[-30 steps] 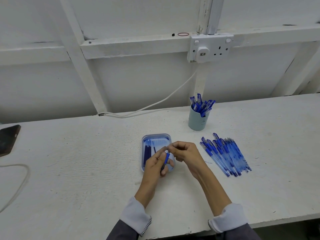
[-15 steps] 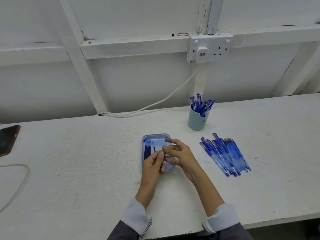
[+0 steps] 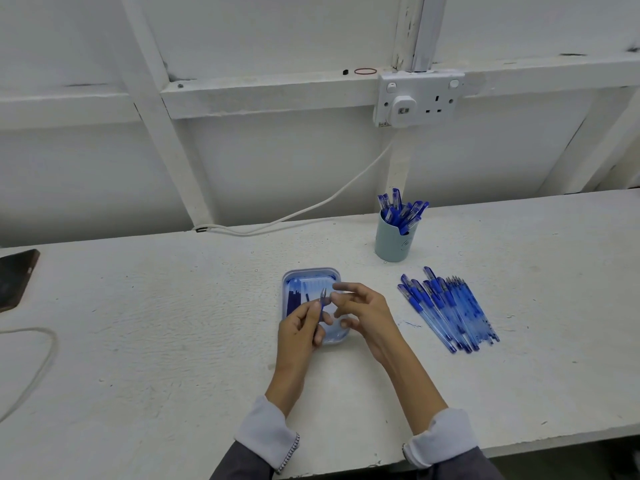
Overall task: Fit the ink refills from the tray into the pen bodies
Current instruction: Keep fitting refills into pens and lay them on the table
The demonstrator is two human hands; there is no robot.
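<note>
Nothing here can be read. The wall socket point(image 3: 419, 98) on the far side carries a tiny sticker, too small to make out. The cup point(image 3: 393, 242) and the pen bodies point(image 3: 450, 310) show no legible print.

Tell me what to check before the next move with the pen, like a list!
1. Left hand grips the pen: ok.
2. Pen's tip end points up, over the tray: ok.
3. Right hand is free and close to the tip: ok, nothing seen in it.
4. Ink already inside the pen: cannot tell, too small.
5. Refills left in the tray: ok, dark ones lie at its left side.
6. Pile of pens lies to the right, apart from both hands: ok.
</note>
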